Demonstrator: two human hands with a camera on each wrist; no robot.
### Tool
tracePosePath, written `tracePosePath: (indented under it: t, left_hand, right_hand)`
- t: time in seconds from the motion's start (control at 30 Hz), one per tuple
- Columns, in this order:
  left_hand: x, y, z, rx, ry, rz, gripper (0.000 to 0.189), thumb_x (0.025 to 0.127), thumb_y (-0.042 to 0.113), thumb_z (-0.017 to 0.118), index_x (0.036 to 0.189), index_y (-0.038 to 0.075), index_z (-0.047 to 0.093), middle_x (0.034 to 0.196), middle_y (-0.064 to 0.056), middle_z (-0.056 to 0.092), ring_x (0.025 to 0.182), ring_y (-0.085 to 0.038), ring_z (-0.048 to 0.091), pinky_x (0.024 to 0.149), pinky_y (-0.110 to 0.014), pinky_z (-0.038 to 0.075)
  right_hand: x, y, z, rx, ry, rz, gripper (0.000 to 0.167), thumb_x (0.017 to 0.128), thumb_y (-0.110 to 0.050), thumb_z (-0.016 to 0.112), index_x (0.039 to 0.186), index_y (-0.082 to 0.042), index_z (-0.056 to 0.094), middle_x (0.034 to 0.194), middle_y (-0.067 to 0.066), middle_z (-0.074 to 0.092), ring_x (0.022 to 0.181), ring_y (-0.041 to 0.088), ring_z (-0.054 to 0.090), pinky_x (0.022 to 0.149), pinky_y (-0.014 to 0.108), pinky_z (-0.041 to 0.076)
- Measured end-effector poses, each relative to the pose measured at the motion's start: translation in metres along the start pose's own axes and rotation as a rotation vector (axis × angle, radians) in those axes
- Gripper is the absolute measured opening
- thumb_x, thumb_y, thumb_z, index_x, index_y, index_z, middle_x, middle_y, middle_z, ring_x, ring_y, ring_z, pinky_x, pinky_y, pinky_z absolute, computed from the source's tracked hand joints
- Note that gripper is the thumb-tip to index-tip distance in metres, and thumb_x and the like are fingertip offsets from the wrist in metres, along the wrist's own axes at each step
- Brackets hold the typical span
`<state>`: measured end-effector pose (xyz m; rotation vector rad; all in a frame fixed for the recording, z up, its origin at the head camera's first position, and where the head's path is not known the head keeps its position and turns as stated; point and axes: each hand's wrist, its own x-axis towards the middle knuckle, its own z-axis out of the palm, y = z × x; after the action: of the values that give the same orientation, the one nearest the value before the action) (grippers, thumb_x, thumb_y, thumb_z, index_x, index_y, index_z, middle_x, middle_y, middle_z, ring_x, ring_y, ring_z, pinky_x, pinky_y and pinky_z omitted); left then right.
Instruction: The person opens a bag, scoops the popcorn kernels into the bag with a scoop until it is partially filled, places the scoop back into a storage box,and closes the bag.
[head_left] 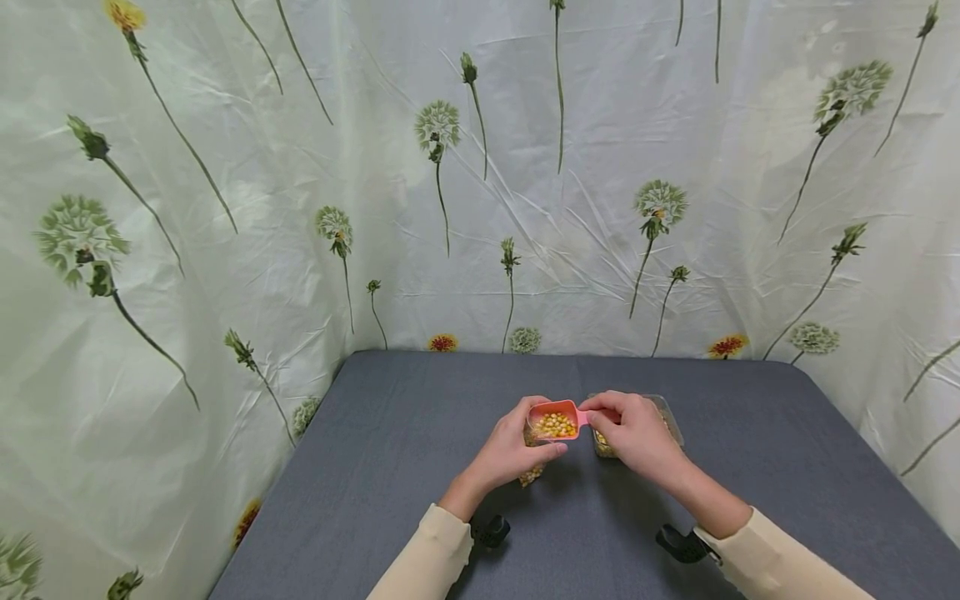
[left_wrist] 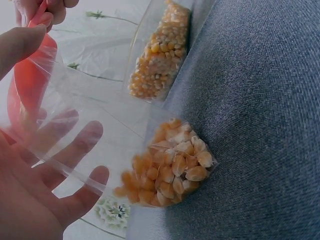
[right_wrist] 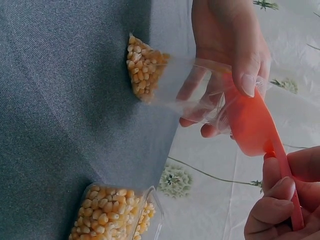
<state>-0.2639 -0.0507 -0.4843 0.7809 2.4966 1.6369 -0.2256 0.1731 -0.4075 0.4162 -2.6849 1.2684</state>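
Note:
My left hand holds a clear plastic bag near its mouth, thumb on one side and fingers on the other. Corn kernels fill the bag's lower end, which hangs down to the grey cloth. My right hand pinches the handle of a pink scoop. Yellow kernels lie in the scoop's bowl, seen from above in the head view. The bowl sits at the bag's mouth, partly inside it, beside the left thumb.
A clear plastic container of corn kernels stands on the grey-covered table, partly hidden behind my right hand. Behind the table hangs a pale curtain printed with dandelions.

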Motion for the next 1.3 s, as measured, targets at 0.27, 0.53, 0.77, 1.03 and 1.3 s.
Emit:
tracePosePath:
  t: [0.27, 0.53, 0.77, 1.03, 1.3]
  left_hand:
    - [0.001, 0.000, 0.000, 0.005, 0.011, -0.001, 0.064, 0.084, 0.043, 0.082, 0.137, 0.031, 0.048, 0.117, 0.012, 0.060, 0.097, -0.010, 0.061, 0.080, -0.030, 0.053]
    - [0.001, -0.001, 0.000, 0.005, 0.014, 0.006, 0.065, 0.083, 0.047, 0.082, 0.136, 0.031, 0.048, 0.117, 0.013, 0.060, 0.098, -0.010, 0.061, 0.081, -0.030, 0.053]
    - [0.000, 0.000, -0.001, -0.002, 0.013, -0.001, 0.065, 0.082, 0.045, 0.083, 0.135, 0.031, 0.049, 0.116, 0.013, 0.060, 0.099, -0.010, 0.060, 0.082, -0.030, 0.053]
    - [0.000, 0.001, -0.001, -0.001, 0.011, 0.017, 0.066, 0.082, 0.045, 0.083, 0.136, 0.031, 0.049, 0.118, 0.013, 0.060, 0.100, -0.009, 0.060, 0.082, -0.030, 0.053]
    - [0.000, -0.001, 0.000, 0.001, 0.015, 0.026, 0.066, 0.082, 0.045, 0.083, 0.136, 0.031, 0.048, 0.120, 0.013, 0.059, 0.103, -0.009, 0.059, 0.083, -0.030, 0.054]
  right_hand:
    - [0.000, 0.001, 0.003, -0.029, 0.019, -0.043, 0.011, 0.095, -0.011, 0.070, 0.104, -0.013, 0.076, 0.082, -0.005, 0.067, 0.060, 0.016, 0.051, 0.051, 0.029, 0.042]
    - [-0.002, -0.002, 0.004, -0.063, 0.056, -0.083, 0.010, 0.094, -0.009, 0.071, 0.102, -0.013, 0.077, 0.088, -0.005, 0.068, 0.064, 0.014, 0.055, 0.054, 0.029, 0.047]
    - [-0.004, -0.005, 0.006, -0.105, 0.091, -0.125, 0.009, 0.093, -0.009, 0.072, 0.099, -0.013, 0.077, 0.089, -0.005, 0.067, 0.067, 0.012, 0.057, 0.056, 0.029, 0.049]
    - [-0.006, -0.008, 0.006, -0.152, 0.119, -0.187, 0.010, 0.092, -0.007, 0.074, 0.098, -0.014, 0.077, 0.084, -0.008, 0.063, 0.063, 0.010, 0.052, 0.054, 0.027, 0.046]
    - [-0.007, -0.012, 0.006, -0.192, 0.139, -0.241, 0.010, 0.090, -0.005, 0.075, 0.095, -0.013, 0.077, 0.078, -0.011, 0.057, 0.061, 0.009, 0.047, 0.053, 0.026, 0.043]
